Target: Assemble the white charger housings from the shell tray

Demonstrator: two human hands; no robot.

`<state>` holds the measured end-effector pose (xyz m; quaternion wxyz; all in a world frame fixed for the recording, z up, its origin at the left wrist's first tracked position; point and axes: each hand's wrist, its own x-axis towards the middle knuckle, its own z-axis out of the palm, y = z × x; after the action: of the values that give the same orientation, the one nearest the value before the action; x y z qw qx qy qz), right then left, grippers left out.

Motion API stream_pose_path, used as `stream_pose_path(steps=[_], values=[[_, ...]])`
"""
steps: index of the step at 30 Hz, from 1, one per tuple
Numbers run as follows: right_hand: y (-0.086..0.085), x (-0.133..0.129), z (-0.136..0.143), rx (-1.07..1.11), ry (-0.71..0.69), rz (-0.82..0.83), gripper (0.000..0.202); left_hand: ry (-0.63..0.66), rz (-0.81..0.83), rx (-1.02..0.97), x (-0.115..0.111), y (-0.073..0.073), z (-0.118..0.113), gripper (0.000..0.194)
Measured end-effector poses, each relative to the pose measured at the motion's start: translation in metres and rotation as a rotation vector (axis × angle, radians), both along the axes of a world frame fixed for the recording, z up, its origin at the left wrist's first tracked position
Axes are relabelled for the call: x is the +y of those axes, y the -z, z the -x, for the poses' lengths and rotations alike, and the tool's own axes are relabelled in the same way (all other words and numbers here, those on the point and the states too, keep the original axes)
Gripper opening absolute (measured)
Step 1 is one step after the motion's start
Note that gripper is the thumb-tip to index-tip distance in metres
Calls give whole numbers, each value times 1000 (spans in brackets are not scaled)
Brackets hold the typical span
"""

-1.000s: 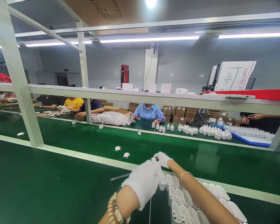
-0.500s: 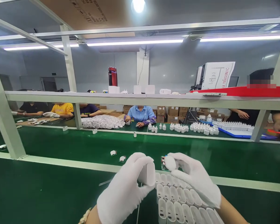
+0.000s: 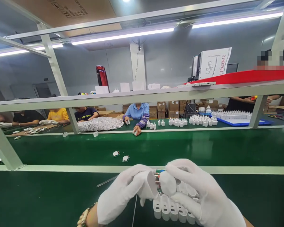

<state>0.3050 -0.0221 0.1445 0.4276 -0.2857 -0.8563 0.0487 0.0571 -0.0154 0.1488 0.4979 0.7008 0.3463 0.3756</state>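
Note:
In white gloves, my left hand (image 3: 123, 195) grips a white plastic housing (image 3: 150, 185), its mouth turned to the right. My right hand (image 3: 198, 192) pinches a small circuit board (image 3: 158, 182) with a rounded white piece (image 3: 168, 183) on it. The board's left edge is at the mouth of the housing; whether it has entered cannot be made out. Below my hands stand rows of white housings (image 3: 165, 208), open end up, partly covered by my right hand. Two more boards with white pieces (image 3: 125, 158) lie on the green surface beyond.
A pale rail (image 3: 68, 169) crosses in front of my hands, and a shelf beam (image 3: 109, 101) runs higher up. Across the belt (image 3: 180, 146) a person in blue (image 3: 138, 113) touches a small white part. White plug parts (image 3: 201, 120) and a heap of white pieces (image 3: 100, 124) stand opposite.
My hands have come together, bringing the board up to the housing's mouth. The view has tilted and shifted. The person opposite has reached out to a white part on the belt's far edge.

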Motion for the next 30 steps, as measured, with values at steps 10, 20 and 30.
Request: stream_pose_path(steps=[10,20,30], values=[[-9,-15,9,92,1,-113,43,67,89,-188,3,12,-10,48],[-17,-26,14,82,-24,-32,32,-28,68,-101,6,21,-8,38],[-10,-27,17,-96,148,-155,17,-55,16,-89,6,23,-6,36]])
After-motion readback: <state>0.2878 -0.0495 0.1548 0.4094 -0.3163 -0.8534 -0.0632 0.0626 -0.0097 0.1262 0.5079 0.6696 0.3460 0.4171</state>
